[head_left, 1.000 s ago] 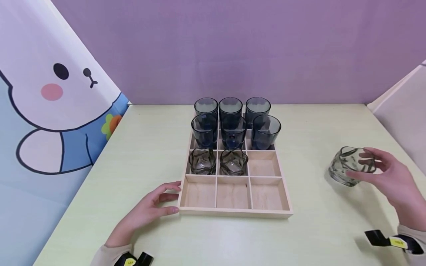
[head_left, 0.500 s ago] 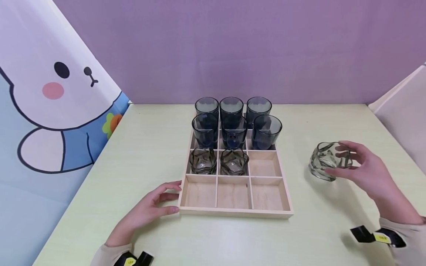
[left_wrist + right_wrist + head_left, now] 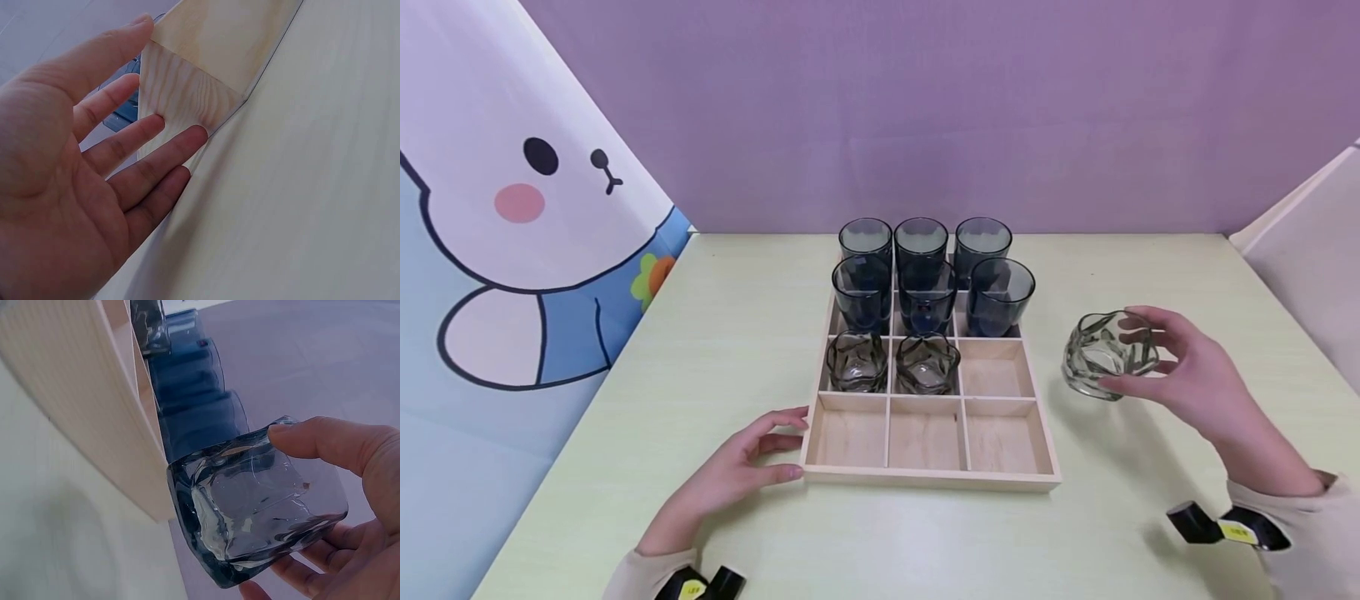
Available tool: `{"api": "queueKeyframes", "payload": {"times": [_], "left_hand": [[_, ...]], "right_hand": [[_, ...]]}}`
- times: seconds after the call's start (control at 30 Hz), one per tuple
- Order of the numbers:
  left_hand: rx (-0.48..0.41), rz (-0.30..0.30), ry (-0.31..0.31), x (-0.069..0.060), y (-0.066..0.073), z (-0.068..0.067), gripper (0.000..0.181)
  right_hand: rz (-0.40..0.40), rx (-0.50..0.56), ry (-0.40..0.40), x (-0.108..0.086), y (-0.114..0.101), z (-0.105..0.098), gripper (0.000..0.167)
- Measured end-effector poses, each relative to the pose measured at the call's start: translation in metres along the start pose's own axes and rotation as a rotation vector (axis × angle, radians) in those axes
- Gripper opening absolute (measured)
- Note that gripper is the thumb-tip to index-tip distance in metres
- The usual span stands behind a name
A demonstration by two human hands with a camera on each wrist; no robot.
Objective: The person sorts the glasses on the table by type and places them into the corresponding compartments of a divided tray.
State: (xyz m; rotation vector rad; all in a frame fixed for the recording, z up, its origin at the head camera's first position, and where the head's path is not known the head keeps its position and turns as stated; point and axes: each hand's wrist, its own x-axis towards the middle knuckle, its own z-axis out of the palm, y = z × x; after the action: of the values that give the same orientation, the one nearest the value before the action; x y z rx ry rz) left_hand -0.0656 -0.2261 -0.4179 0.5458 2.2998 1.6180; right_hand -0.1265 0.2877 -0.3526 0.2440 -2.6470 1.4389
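My right hand grips a clear, wavy-sided tumbler by its right side, thumb in front and fingers behind. It is held above the table, right of a wooden compartment tray and apart from it. In the right wrist view the thick tumbler is pinched between thumb and fingers. The fingertips of my left hand touch the tray's left side near its front corner, the fingers fairly straight. Two similar wavy tumblers stand in the tray's second row from the front, in the left and middle compartments.
Several taller blue-grey glasses fill the two back rows of the tray. A purple backdrop rises behind the pale table. Cloth with a printed cartoon animal hangs at the left, and a pale cloth at the right.
My right hand has carried the wavy tumbler leftward and slightly away from me, closer to the tray. The left hand and the tray have stayed in place.
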Motion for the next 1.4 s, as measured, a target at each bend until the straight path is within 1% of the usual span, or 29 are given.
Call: {"api": "queueKeyframes", "payload": {"times": [0.17,0.3,0.4,0.83,1.13,1.4], "left_hand": [[-0.004,0.007,0.001,0.000,-0.001,0.000,0.047],[-0.004,0.013,0.006,0.000,-0.002,0.000,0.046],[-0.005,0.014,0.008,0.000,-0.002,0.001,0.046],[-0.007,0.020,-0.004,-0.001,0.000,0.000,0.047],[-0.005,0.021,-0.001,-0.001,-0.001,0.000,0.047],[-0.009,0.020,0.002,-0.001,-0.001,0.000,0.046]], "right_hand": [[-0.040,0.014,-0.015,0.003,-0.007,0.008,0.078],[-0.086,0.009,-0.025,0.006,-0.013,0.017,0.079],[-0.104,0.008,-0.039,0.007,-0.016,0.023,0.081],[-0.110,0.008,-0.111,0.016,-0.030,0.045,0.085],[-0.111,0.032,-0.147,0.021,-0.041,0.058,0.087],[-0.100,0.081,-0.187,0.027,-0.040,0.072,0.088]]}}
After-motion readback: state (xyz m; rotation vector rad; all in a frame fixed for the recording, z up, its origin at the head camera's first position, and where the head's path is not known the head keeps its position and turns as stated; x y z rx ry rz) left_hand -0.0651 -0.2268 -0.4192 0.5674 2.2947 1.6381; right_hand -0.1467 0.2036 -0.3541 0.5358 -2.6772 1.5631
